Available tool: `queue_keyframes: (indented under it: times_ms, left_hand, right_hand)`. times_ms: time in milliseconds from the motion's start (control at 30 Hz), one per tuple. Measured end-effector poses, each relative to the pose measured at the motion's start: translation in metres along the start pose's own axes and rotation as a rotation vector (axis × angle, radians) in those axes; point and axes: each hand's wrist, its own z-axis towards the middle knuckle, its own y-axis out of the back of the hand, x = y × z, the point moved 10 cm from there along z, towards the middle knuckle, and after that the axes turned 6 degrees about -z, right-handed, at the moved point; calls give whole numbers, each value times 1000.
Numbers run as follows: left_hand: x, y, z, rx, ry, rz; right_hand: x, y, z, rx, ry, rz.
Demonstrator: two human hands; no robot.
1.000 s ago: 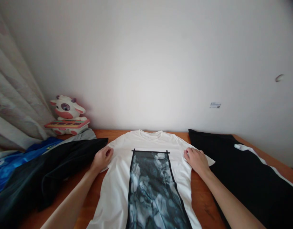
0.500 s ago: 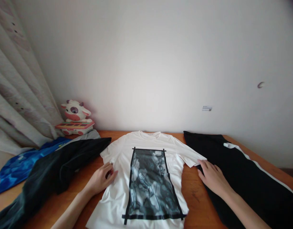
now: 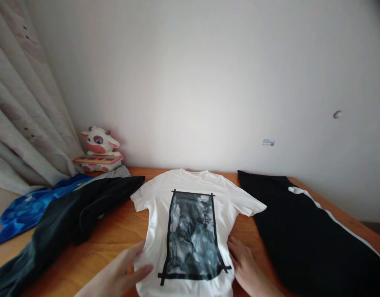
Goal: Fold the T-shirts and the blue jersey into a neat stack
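A white T-shirt (image 3: 159, 218) with a grey marbled print framed in black lies spread on the wooden table, neck toward the wall and both sleeves out. My left hand (image 3: 123, 268), slightly blurred, is at the shirt's lower left side; thumb and fingers are apart, the thumb over the fabric. At the lower right side, my right hand (image 3: 244, 264) rests against the shirt's edge with fingers extended. Some of its fingertips are hard to make out. The hem runs out of the bottom of the view.
Dark garment (image 3: 63, 218) and blue garment (image 3: 26, 210) lie on the left. A black garment (image 3: 301, 231) with a white stripe covers the right side. A toy cow with a keyboard (image 3: 99, 150) stands by the curtain (image 3: 29, 107). The wooden table (image 3: 100, 264) meets the wall (image 3: 190, 82) behind.
Both hands have come down from around the sleeves to the shirt's lower sides. My right hand has left the right sleeve and moved inward. The lower part of the shirt now looks narrower.
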Motion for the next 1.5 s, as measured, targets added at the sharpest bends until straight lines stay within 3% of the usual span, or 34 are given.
queue_keyframes:
  times_ms: [100, 167, 267, 333, 400, 467, 533, 633, 733, 800, 933, 1033, 1200, 1367, 1500]
  left_hand:
    - [-25, -20, -2, 125, 80, -361]
    - [-29, -19, -1, 77, 141, -591]
    - [-17, -6, 6, -89, 260, -893]
    - [-11, 9, 17, -247, 292, -1058]
    - [-14, 27, 34, -395, 229, -1185]
    - [-24, 37, 58, -425, 107, -1209]
    - [-35, 37, 82, -365, -5, -1034]
    - [-49, 25, 103, -283, -196, -361]
    - [-60, -9, 102, -124, -433, 296]
    - [-60, -27, 93, 1, -537, 489]
    - [-58, -31, 75, 129, -605, 586]
    - [-59, -25, 72, 116, -618, 575]
    - [-62, -22, 77, 63, -640, 492]
    - [-67, -8, 81, -113, -603, 387]
    - [-66, 0, 82, -179, -580, 348]
  right_hand:
    - [13, 1, -5, 101, -30, 275]
    - [11, -6, -13, 168, -95, 457]
    - [8, -23, -23, 283, -127, 779]
    - [-1, -17, -18, 215, -129, 979]
    - [-21, 4, -6, 29, -177, 1071]
    - [-43, 28, 7, -134, -242, 1041]
    - [-57, 45, 18, -216, -273, 908]
    - [-60, 58, 24, -284, -165, 488]
    - [-37, 48, 17, -315, 84, 17]
    - [-22, 35, 10, -312, 206, -187]
    - [-2, 32, 2, -352, 305, -342]
    - [14, 34, -3, -365, 398, -400]
    - [36, 26, -8, -260, 566, -431]
    - [38, 22, 14, -231, 419, -402]
    - [38, 16, 29, -346, 258, -387]
